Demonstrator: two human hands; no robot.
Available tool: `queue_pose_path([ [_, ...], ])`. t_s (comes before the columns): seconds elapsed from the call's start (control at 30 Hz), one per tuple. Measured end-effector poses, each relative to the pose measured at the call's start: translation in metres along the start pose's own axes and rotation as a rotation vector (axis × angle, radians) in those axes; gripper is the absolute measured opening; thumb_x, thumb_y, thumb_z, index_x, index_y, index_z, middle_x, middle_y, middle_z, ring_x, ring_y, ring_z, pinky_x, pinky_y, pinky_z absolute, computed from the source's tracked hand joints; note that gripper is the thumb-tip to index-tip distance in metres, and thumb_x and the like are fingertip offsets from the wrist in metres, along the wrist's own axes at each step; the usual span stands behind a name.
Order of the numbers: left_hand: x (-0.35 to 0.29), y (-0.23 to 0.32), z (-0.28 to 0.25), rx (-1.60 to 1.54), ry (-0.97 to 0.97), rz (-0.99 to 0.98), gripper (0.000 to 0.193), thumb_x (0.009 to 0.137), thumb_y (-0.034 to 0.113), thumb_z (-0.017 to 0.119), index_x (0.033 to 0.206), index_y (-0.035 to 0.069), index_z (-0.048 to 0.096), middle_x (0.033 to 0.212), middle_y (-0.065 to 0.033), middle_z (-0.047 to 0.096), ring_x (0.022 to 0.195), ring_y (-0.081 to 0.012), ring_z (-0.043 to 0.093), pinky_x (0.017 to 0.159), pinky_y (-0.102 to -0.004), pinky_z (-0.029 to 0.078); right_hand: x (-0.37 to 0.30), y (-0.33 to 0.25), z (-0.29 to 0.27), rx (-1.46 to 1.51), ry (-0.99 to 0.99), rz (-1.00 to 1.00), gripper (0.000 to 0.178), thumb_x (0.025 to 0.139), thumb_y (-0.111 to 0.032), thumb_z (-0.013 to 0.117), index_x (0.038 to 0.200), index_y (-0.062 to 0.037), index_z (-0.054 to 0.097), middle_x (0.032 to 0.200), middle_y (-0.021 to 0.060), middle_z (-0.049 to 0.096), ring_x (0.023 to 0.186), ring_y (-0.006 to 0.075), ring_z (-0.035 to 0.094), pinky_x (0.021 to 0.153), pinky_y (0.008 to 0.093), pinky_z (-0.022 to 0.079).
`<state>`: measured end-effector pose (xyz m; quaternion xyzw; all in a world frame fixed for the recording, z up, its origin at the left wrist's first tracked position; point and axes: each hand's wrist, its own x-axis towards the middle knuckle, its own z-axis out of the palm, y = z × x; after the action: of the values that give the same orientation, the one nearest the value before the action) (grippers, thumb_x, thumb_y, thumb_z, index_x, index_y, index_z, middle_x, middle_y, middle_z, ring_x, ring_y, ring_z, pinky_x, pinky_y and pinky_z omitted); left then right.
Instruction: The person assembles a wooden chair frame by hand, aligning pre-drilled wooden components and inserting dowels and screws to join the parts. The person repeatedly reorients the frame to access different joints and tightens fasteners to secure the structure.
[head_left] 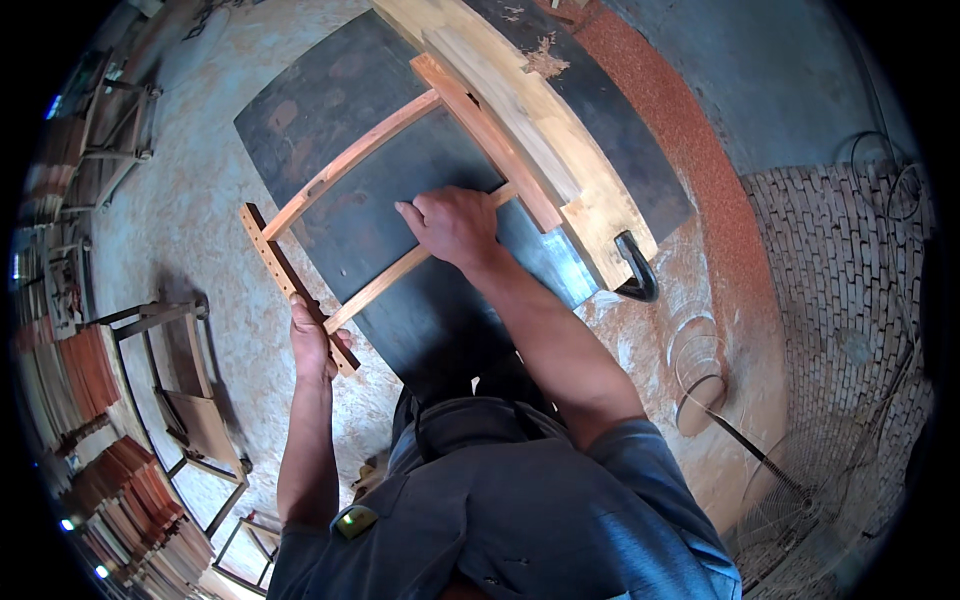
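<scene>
The wooden frame (345, 168) lies across the dark tabletop (400, 165), its left rail (272, 250) jutting past the edge. Its 2 crossbars slant up and rightward; the right rail (487, 138) runs beside a pale beam (560, 130). The left hand (312, 342) is closed around the left rail's near end; the right hand (455, 228), nearer the right rail, is curled over the near crossbar (380, 285), its grip hidden. The wood is reddish brown, the near crossbar paler, the left rail dotted with holes.
</scene>
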<state>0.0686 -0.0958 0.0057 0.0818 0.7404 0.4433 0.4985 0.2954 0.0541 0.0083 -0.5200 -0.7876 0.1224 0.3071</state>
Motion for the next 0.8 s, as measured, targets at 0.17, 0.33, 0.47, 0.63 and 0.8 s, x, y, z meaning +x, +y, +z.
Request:
queue_pose_path([
  [0.17,0.017,0.02,0.002,0.052,0.025,0.003,0.065,0.089,0.07,0.04,0.105,0.007,0.046,0.069,-0.0062,0.05,0.043,-0.0168,0.053,0.037,-0.0298,0.047,0.02,0.001,0.017,0.052,0.053,0.001,0.041,0.079,-0.033,0.071,0.051,-0.0106,0.051,0.051,0.0084,0.054,0.047,0.03,0.055,0.044,0.0419,0.044],
  [0.33,0.035,0.036,0.003,0.024,0.023,0.016,0.062,0.09,0.068,0.04,0.101,0.008,0.045,0.063,-0.0068,0.05,0.043,-0.0185,0.054,0.037,-0.0309,0.047,0.042,-0.002,0.022,0.04,0.006,0.019,0.035,0.081,-0.033,0.068,0.055,-0.0118,0.058,0.057,0.0095,0.06,0.054,0.03,0.061,0.05,0.0437,0.048],
  [0.47,0.05,0.047,0.004,0.032,0.037,0.008,0.062,0.089,0.069,0.042,0.101,0.008,0.045,0.063,-0.0066,0.05,0.043,-0.0182,0.053,0.037,-0.0306,0.047,0.057,-0.004,0.029,0.037,0.016,0.01,0.034,0.081,-0.032,0.068,0.055,-0.0115,0.058,0.057,0.0097,0.061,0.055,0.03,0.061,0.05,0.044,0.048],
  [0.63,0.07,0.062,0.003,0.01,0.015,0.005,0.062,0.088,0.07,0.043,0.101,0.009,0.046,0.069,-0.0066,0.051,0.044,-0.0165,0.053,0.038,-0.0287,0.047,0.079,-0.002,0.046,0.075,0.106,-0.021,0.04,0.079,-0.032,0.07,0.051,-0.0097,0.052,0.052,0.009,0.056,0.048,0.0313,0.056,0.044,0.0447,0.043],
  [0.8,0.089,0.079,0.005,0.012,0.014,0.015,0.057,0.09,0.067,0.042,0.101,0.012,0.045,0.068,-0.005,0.049,0.044,-0.0166,0.052,0.038,-0.0284,0.046,0.101,-0.001,0.06,0.086,0.163,-0.055,0.039,0.078,-0.033,0.071,0.051,-0.0104,0.053,0.051,0.0089,0.056,0.048,0.0311,0.056,0.043,0.0444,0.042],
])
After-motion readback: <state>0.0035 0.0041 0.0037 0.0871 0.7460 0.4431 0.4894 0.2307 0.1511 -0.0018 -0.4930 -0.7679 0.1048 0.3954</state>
